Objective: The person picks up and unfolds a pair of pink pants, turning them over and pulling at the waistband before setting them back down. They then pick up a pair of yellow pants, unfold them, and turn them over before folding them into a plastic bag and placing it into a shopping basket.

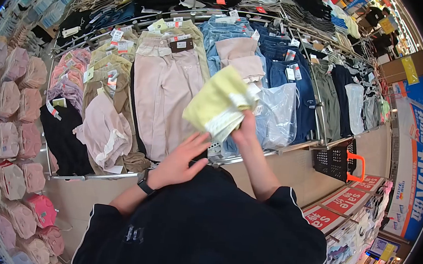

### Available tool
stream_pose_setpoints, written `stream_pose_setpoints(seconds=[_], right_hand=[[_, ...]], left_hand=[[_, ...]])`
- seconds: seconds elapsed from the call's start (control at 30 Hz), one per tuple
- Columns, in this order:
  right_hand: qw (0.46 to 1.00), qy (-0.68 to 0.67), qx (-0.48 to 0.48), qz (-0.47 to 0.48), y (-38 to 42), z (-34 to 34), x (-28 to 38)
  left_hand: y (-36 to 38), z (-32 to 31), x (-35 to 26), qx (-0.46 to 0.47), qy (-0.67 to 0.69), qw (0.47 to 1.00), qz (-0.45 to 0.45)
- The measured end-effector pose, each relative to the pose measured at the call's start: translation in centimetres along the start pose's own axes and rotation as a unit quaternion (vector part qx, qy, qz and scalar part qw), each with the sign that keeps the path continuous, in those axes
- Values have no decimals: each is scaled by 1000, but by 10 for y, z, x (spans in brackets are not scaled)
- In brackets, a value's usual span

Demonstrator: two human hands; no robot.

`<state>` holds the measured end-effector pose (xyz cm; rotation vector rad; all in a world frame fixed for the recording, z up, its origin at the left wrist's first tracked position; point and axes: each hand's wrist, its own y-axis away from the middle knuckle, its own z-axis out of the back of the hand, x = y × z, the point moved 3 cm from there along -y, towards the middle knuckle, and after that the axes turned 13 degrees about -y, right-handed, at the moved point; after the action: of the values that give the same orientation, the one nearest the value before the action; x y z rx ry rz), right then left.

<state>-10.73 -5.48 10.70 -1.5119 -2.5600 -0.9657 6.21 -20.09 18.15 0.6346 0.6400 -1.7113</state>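
Note:
My right hand (pixel 245 128) grips a folded pale yellow garment (pixel 216 98) by its lower right edge, holding it up over the display rack. White tags or labels show along its right and lower sides, blurred. My left hand (pixel 181 159) is open, its fingers stretched out with the tips right at the garment's lower left corner. Behind both hands lie light pink trousers (pixel 166 97) with a dark tag at the waist. A clear plastic bag (pixel 278 113) rests on blue jeans just right of the yellow garment.
A crumpled pink garment (pixel 103 132) and black clothing (pixel 65 141) lie on the rack's left end. Packaged pink items (pixel 12 179) hang along the left wall. A black basket (pixel 331 163) with an orange handle stands at right, near red sale signs (pixel 342 199).

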Motion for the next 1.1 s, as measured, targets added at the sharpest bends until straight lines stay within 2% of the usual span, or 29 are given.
stream_pose_setpoints(seconds=[0.07, 0.1, 0.17, 0.27, 0.37, 0.43, 0.47, 0.53, 0.6, 0.7, 0.8, 0.9, 0.93, 1.0, 1.03, 1.1], right_hand=[[998, -18, 22, 51, -5, -34, 31], [995, -31, 74, 60, -16, -40, 46], [987, -65, 116, 89, -35, -52, 72], [981, -85, 150, 91, -72, -56, 91], [991, -6, 16, 132, -129, -15, 87], [992, 47, 19, 115, -181, 65, 87], [982, 137, 5, 128, -189, 91, 94], [953, 233, -25, 192, -161, 97, 87], [921, 240, -63, 299, -87, 53, 66], [935, 225, -34, 273, -52, 48, 59], [980, 77, -56, 174, -51, 63, 66], [977, 101, -40, 181, -50, 69, 84], [941, 227, -48, 245, -48, 71, 96], [810, 463, -65, 353, -48, 85, 124], [714, 545, -114, 424, -47, 94, 141], [473, 671, -203, 534, -44, 112, 171]], left_hand=[[3, 2, 8, -21, 37, 998, 40], [4, 2, 11, -14, 48, 998, 49], [7, 1, 22, -2, 69, 995, 68], [12, -5, 35, -16, 20, 998, 60], [20, -10, 49, -21, -38, 997, 60], [28, -16, 59, -30, -84, 995, 54], [35, -19, 66, -35, -110, 992, 50], [48, -25, 84, -31, -132, 988, 79], [65, -36, 101, -3, -122, 983, 137], [95, -71, 147, 61, -166, 965, 194], [110, -97, 179, 121, -158, 959, 202], [109, -100, 183, 163, -170, 950, 206], [107, -100, 180, 175, -181, 945, 210], [95, -93, 170, 99, -131, 967, 193], [89, -90, 165, 62, -105, 975, 184], [75, -90, 159, 27, -70, 981, 178]])
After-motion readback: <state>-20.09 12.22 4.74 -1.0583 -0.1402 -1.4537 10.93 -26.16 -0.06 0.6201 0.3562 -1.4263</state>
